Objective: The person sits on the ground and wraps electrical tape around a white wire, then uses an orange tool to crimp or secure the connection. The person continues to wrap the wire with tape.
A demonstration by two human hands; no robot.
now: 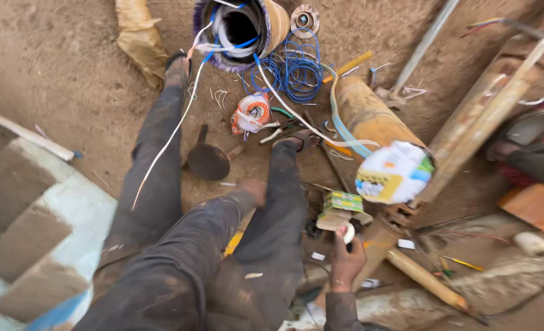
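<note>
Landmark used throughout: the yellow cylinder (370, 116), which lay on the dirt floor (69, 79) with a white printed wrapper (394, 173) over its near end.

The right hand (347, 256) was below the cylinder's wrapped end, fingers curled and pressed around a small white roll (348, 233), possibly tape; only the top of the roll showed. Just above this hand, and close beside the cylinder's near end, sat a small green and yellow carton (340, 207).

The left hand (255, 190) was well to the left of the cylinder, resting on the person's dark trouser knee (272, 214). Whether its fingers were spread or curled could not be told; nothing was seen held in it.

Beyond the cylinder's far end, to its upper left, lay a coil of blue wire (296, 70), and past that a motor stator (241, 27) lying on its side with white and blue leads coming out of its mouth. One white wire (168, 144) ran from the stator across the person's left leg. A dark round pan (208, 160) lay between the legs, left of the cylinder. A second person's sandalled foot (523, 132) was to the cylinder's right.
</note>
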